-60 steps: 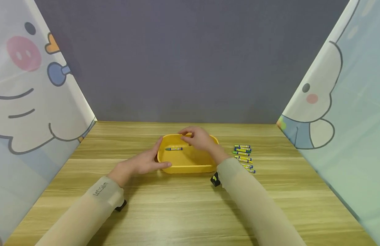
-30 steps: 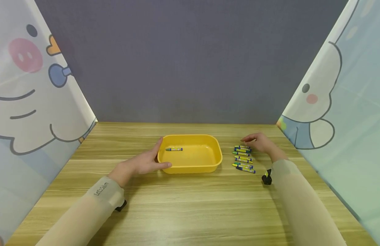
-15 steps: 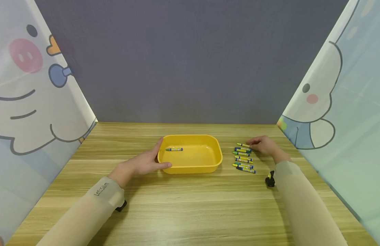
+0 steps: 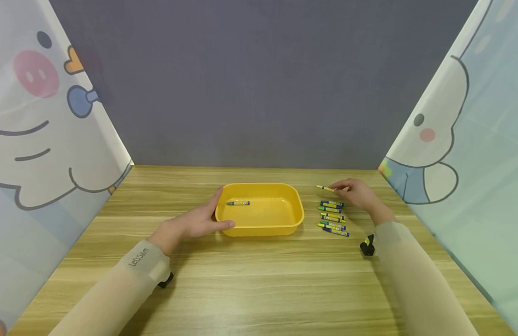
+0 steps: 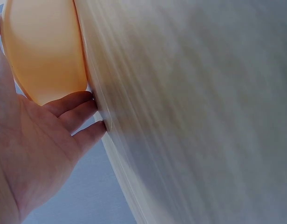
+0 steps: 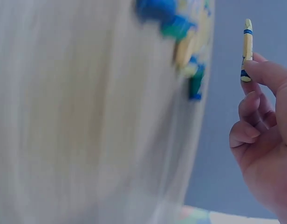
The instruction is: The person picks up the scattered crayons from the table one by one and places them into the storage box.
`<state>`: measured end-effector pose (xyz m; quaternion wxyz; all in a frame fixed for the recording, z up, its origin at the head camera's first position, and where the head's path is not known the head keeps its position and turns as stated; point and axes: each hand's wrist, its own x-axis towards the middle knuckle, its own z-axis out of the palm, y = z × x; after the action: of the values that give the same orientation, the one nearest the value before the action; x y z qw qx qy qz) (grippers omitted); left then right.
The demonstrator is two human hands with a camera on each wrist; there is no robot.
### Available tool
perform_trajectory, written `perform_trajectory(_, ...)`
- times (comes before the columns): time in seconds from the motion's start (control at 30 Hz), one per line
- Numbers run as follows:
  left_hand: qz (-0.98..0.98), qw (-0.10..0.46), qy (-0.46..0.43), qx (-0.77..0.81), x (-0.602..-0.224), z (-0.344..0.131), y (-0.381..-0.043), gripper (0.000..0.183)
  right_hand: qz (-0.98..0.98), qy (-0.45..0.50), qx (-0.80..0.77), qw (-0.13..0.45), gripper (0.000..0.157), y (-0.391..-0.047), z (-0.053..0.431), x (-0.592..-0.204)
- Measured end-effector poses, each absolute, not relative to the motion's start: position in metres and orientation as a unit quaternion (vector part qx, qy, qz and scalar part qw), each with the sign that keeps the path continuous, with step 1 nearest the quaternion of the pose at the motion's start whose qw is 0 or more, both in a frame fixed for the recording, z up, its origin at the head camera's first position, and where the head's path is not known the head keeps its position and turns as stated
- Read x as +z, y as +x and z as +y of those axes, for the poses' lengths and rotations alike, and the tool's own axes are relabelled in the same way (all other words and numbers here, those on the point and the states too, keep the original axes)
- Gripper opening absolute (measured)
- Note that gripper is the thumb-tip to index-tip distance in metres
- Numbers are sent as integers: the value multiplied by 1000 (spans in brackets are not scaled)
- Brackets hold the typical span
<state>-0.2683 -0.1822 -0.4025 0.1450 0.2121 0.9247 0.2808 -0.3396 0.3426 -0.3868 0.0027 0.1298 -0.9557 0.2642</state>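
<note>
A yellow plastic tray (image 4: 259,230) stands mid-table with one green-tipped crayon (image 4: 238,203) lying in it. My left hand (image 4: 202,219) holds the tray's left end, thumb at the front rim and fingers along the side; in the left wrist view the fingertips reach down by the tray wall (image 5: 50,51) at the table. To the right, my right hand (image 4: 354,192) pinches a pale yellow crayon (image 4: 325,188) between thumb and fingers, above the far end of the crayon row. The right wrist view shows this crayon (image 6: 247,46) gripped near its blue-banded end, tip pointing away.
Several crayons in blue and yellow wrappers (image 4: 332,218) lie in a loose column right of the tray. A dark grey panel (image 4: 254,84) rises behind the wooden table (image 4: 250,284). Cartoon-printed sheets (image 4: 489,154) flank both sides.
My right hand has gone from over the tray to the crayon row, taken the farthest crayon and lifted it up and slightly left. The left hand has stayed at the tray.
</note>
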Motion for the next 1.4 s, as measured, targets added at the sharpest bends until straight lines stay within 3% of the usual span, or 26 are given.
perform_trajectory(0.63, 927, 143, 210, 277, -400, -182, -268, 127, -926, 205, 315, 26, 24, -326, 238, -357)
perform_trajectory(1.4, 923, 135, 215, 290, -404, -182, -272, 129, -902, 289, 319, -27, 23, -316, 130, -367)
